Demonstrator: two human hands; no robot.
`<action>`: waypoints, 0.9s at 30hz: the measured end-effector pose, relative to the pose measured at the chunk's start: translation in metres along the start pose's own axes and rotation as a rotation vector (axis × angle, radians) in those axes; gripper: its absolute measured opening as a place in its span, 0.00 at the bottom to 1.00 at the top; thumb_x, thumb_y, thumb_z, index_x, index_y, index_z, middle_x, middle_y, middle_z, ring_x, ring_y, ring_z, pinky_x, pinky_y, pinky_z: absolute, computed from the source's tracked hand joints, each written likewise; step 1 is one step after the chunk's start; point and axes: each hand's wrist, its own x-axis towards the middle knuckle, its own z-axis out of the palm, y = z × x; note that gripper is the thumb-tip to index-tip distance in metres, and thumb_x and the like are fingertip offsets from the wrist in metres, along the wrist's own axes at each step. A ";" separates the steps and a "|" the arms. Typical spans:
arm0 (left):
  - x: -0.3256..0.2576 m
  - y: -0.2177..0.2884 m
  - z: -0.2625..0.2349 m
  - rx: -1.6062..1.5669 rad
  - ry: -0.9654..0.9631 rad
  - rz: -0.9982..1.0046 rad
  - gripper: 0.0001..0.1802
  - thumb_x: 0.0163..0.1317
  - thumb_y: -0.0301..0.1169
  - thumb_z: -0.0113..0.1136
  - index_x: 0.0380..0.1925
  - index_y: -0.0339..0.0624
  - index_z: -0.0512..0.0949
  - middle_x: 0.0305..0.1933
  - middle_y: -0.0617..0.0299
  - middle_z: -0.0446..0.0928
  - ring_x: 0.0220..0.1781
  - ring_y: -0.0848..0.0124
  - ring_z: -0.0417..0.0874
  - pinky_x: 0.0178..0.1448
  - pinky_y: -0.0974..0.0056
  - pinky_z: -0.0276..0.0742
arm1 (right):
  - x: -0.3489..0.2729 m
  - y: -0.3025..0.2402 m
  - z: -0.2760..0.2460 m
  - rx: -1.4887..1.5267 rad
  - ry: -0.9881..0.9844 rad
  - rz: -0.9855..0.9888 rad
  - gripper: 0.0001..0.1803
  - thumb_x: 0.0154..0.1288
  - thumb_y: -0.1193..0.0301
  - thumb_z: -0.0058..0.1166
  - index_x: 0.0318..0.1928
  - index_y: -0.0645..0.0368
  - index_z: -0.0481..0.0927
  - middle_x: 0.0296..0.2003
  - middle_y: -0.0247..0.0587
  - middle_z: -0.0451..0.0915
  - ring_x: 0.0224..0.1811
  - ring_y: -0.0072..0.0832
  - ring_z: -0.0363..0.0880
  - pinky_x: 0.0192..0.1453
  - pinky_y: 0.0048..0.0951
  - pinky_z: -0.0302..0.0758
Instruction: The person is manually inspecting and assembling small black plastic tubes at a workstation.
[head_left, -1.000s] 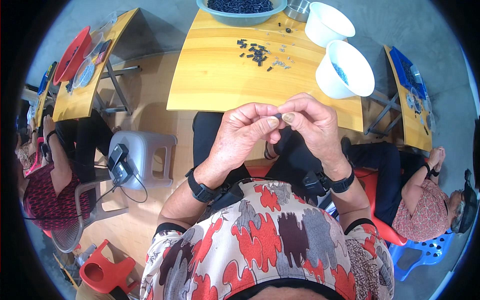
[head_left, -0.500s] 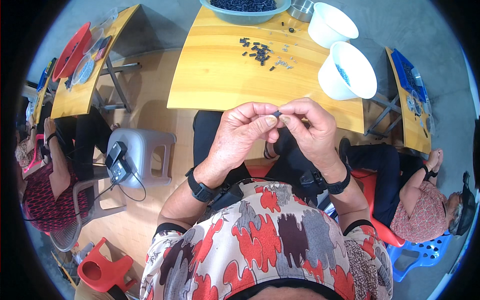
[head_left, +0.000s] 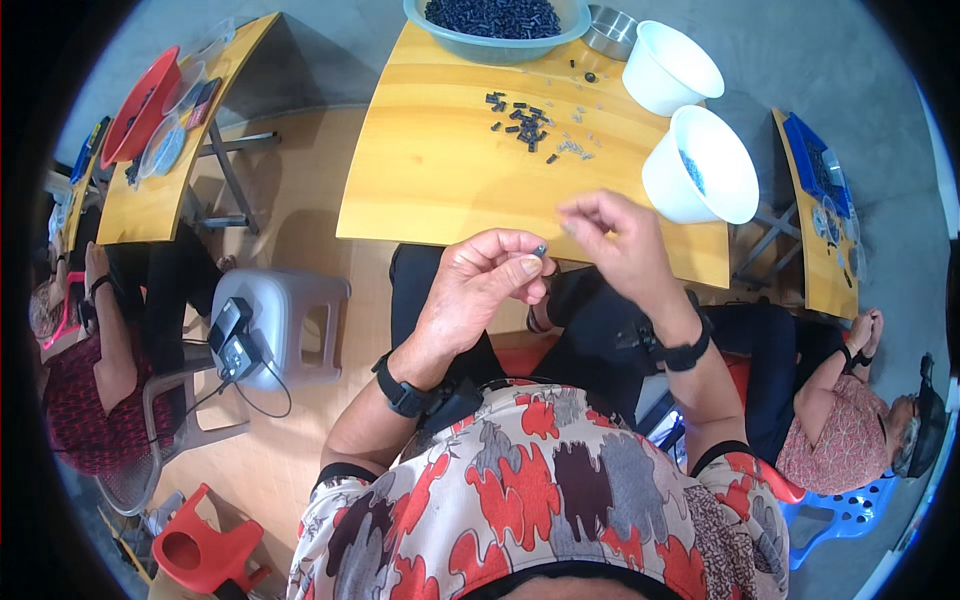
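My left hand (head_left: 487,290) pinches a small black cylindrical piece (head_left: 541,250) between thumb and forefinger, just in front of the table's near edge. The piece's upper end pokes out past the fingertips; the rest is hidden. My right hand (head_left: 622,243) is raised to the right of it, apart from the piece. Its fingers stretch leftward with the thumb a little away from them, and nothing shows between them. Beyond the hands, a loose group of short black pieces (head_left: 525,122) lies on the yellow table (head_left: 420,180). Tiny clear bits (head_left: 573,149) are scattered beside them.
A wide bowl (head_left: 500,47) heaped with black pieces stands at the far edge, next to a metal bowl (head_left: 610,32). Two white tubs (head_left: 672,68) are at the right; the nearer tub (head_left: 735,165) has blue bits inside. A grey stool (head_left: 285,320) stands left; other people sit on both sides.
My right hand has come off the black piece and moved up to the right. The left hand keeps hold of the piece. The view has tilted slightly.
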 end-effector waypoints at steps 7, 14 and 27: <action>0.005 -0.003 -0.015 -0.020 0.051 0.005 0.09 0.62 0.26 0.55 0.42 0.38 0.76 0.36 0.55 0.80 0.30 0.74 0.80 0.36 0.69 0.78 | 0.061 0.099 0.008 -0.164 0.058 0.101 0.09 0.56 0.74 0.56 0.38 0.61 0.79 0.28 0.46 0.81 0.30 0.34 0.81 0.36 0.29 0.75; 0.007 -0.003 -0.026 -0.038 0.090 0.008 0.09 0.62 0.26 0.56 0.42 0.37 0.76 0.36 0.55 0.80 0.30 0.74 0.79 0.36 0.69 0.78 | 0.076 0.100 0.018 -0.542 0.042 -0.010 0.08 0.54 0.74 0.56 0.37 0.56 0.80 0.30 0.43 0.79 0.33 0.38 0.78 0.37 0.34 0.74; 0.006 0.009 -0.019 -0.043 0.089 0.039 0.09 0.61 0.27 0.57 0.42 0.38 0.77 0.35 0.57 0.80 0.30 0.74 0.80 0.35 0.70 0.78 | 0.036 -0.016 0.000 -0.099 -0.125 -0.196 0.04 0.54 0.77 0.56 0.32 0.60 0.79 0.23 0.35 0.79 0.24 0.18 0.77 0.29 0.20 0.73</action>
